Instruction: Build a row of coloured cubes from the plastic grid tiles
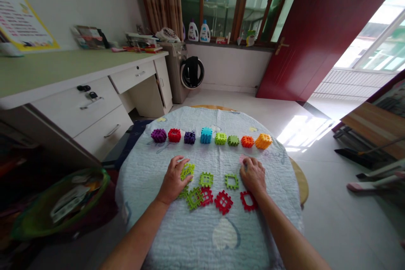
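Note:
My left hand [174, 180] is curled around a lime-green notched plastic tile [187, 171], its thumb and fingers at the tile's edges. Close by lie a green tile [194, 198] overlapping a red tile [206, 196], and a windowed green tile [206, 179]. My right hand [254, 174] rests on the cloth with fingers bent and together; their undersides are hidden. Beside it are a green frame tile [232, 181] and a red frame tile [248, 201], partly behind my wrist. Another red tile [223, 202] lies between my arms.
Across the cloth-covered round table [224, 236] runs a row of coloured tile stacks, from purple [158, 135] through turquoise [206, 135] to yellow-orange [263, 141]. A stool [299, 181] juts out at right. A green-rimmed basket [63, 202] stands at left, below the desk [79, 67].

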`<control>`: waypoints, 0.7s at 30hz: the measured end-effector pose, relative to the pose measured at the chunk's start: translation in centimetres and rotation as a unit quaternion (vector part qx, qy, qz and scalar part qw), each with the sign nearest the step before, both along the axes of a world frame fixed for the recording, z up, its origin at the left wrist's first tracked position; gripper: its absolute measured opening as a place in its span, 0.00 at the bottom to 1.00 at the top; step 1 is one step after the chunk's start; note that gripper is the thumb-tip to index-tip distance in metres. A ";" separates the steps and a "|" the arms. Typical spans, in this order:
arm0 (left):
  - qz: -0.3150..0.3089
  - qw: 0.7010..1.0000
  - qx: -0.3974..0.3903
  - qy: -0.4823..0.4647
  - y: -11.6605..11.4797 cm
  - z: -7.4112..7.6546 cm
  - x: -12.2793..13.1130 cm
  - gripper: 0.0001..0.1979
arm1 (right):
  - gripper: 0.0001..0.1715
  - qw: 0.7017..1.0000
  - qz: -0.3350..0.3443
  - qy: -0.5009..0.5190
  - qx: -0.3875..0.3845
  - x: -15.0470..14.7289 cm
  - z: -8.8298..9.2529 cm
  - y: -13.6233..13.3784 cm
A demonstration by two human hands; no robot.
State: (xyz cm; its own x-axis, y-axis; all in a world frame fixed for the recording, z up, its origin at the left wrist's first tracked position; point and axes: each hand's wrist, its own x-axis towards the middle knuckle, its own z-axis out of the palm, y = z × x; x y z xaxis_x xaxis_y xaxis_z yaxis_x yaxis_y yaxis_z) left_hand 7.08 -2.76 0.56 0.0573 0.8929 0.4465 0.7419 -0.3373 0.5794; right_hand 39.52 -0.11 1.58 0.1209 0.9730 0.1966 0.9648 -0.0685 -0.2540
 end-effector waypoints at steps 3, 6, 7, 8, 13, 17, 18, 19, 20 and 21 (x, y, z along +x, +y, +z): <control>-0.009 1.000 0.013 -0.014 -0.2 -0.1 0.0 0.20 | 0.10 1.000 0.000 -0.004 0.004 0.0 0.1 0.0; 0.000 0.999 0.016 -0.031 -0.1 -0.3 -0.1 0.15 | 0.10 1.000 0.000 -0.005 0.005 0.0 0.1 0.0; 0.009 0.999 0.014 -0.037 0.0 -0.3 -0.2 0.14 | 0.10 1.000 0.000 -0.005 0.005 0.0 0.0 0.0; 0.020 0.999 0.011 -0.042 0.1 -0.4 -0.3 0.13 | 0.10 1.000 0.001 -0.004 0.005 0.0 0.0 0.0; 0.057 0.997 -0.008 -0.047 0.8 -0.4 -0.8 0.13 | 0.09 1.000 0.002 -0.001 0.011 0.1 -0.3 0.0; 0.071 0.996 -0.014 -0.058 0.9 -0.2 -1.1 0.13 | 0.09 1.000 0.005 -0.002 0.015 0.2 -0.4 0.1; 0.073 0.995 -0.018 -0.064 0.9 -0.1 -1.2 0.13 | 0.09 1.000 0.006 -0.002 0.015 0.2 -0.4 0.1; 0.073 0.995 -0.023 -0.069 0.9 0.0 -1.2 0.12 | 0.10 1.000 0.007 -0.002 0.014 0.2 -0.4 0.1; 0.072 0.994 -0.028 -0.071 0.8 0.0 -1.2 0.12 | 0.10 1.000 0.007 -0.001 0.014 0.2 -0.3 0.1; 0.069 0.995 -0.032 -0.071 0.8 0.1 -1.2 0.11 | 0.10 1.000 0.007 0.000 0.013 0.2 -0.3 0.1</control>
State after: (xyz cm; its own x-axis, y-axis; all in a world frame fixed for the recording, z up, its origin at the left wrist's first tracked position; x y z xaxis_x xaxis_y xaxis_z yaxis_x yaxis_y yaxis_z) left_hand 5.88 -1.97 0.62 -0.1277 0.9147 0.3834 0.6886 -0.1965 0.6981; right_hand 39.73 -0.04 1.24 0.1077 0.9691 0.2221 0.9654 -0.0486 -0.2564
